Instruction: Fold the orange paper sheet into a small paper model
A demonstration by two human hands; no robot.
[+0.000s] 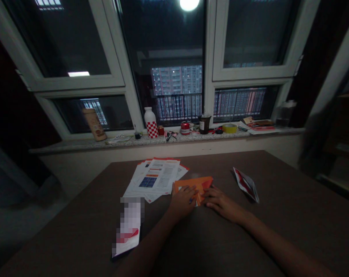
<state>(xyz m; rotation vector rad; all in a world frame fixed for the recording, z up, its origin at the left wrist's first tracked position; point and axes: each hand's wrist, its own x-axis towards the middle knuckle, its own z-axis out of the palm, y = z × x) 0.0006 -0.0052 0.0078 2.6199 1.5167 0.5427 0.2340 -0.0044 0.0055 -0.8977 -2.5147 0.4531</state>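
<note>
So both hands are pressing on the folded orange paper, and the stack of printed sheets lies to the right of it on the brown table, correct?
Not quite. In the head view both hands, left hand and right hand, do press on the folded orange paper, but the stack of printed sheets lies to its left on the brown table.

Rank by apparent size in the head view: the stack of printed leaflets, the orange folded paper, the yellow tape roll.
1. stack of printed leaflets
2. orange folded paper
3. yellow tape roll, though it lies farther away, on the windowsill
</note>
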